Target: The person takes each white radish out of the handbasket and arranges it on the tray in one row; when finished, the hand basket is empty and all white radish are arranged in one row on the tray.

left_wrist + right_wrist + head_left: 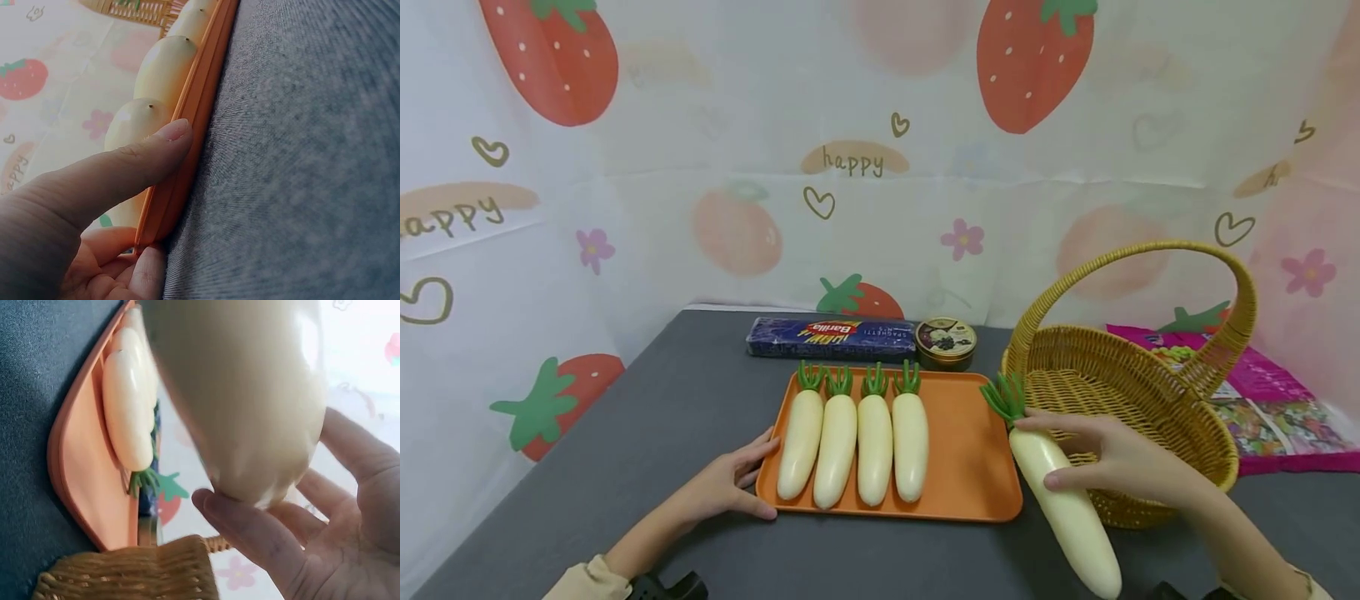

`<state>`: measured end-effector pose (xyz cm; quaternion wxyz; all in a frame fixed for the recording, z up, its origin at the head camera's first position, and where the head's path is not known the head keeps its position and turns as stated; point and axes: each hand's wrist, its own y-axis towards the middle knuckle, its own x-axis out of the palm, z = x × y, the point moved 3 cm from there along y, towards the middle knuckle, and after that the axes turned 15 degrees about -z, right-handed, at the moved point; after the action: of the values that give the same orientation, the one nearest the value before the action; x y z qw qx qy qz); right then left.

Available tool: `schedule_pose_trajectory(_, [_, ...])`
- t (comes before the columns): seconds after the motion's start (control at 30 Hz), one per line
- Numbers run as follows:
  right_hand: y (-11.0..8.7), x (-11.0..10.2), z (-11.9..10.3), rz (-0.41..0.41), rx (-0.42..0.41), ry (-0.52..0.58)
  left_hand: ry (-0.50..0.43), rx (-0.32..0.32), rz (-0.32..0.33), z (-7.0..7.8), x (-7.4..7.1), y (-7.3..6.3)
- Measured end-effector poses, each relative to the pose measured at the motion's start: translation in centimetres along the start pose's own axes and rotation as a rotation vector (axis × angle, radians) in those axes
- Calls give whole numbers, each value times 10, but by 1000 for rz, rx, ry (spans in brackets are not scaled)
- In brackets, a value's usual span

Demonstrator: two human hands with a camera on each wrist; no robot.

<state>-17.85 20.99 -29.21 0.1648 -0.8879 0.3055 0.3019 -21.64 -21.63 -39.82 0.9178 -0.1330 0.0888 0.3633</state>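
My right hand (1112, 457) grips a white radish (1067, 517) near its leafy green top, between thumb and fingers. The radish slants in front of the basket, its leaves over the tray's right edge and its tip toward me. My left hand (730, 482) holds the left front corner of the orange tray (973, 450). In the left wrist view, the thumb (175, 130) lies on the tray's front wall and the other fingers curl at the corner. Several more white radishes (874, 450) lie side by side on the tray's left part, leaves pointing away.
A wicker basket (1228, 446) with a tall handle stands right of the tray. Behind the tray are a blue spaghetti pack (831, 337) and a round tin (946, 343). A pink printed bag (1273, 417) lies behind the basket. A printed cloth hangs at the back.
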Motion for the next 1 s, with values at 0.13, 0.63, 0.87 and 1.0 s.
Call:
schedule_pose_trajectory(0.13, [13, 0, 5, 24, 36, -18, -9, 5, -8, -1, 0, 0])
schedule_pose_trajectory(0.63, [61, 5, 12, 76, 78, -26, 3, -8, -5, 0, -1, 0])
schedule_pose_trajectory(0.87, [77, 10, 12, 85, 111, -145, 15, -9, 6, 1, 0, 0])
schedule_pose_trajectory(1.0, [85, 12, 12, 104, 134, -177, 10, -5, 4, 2, -1, 0])
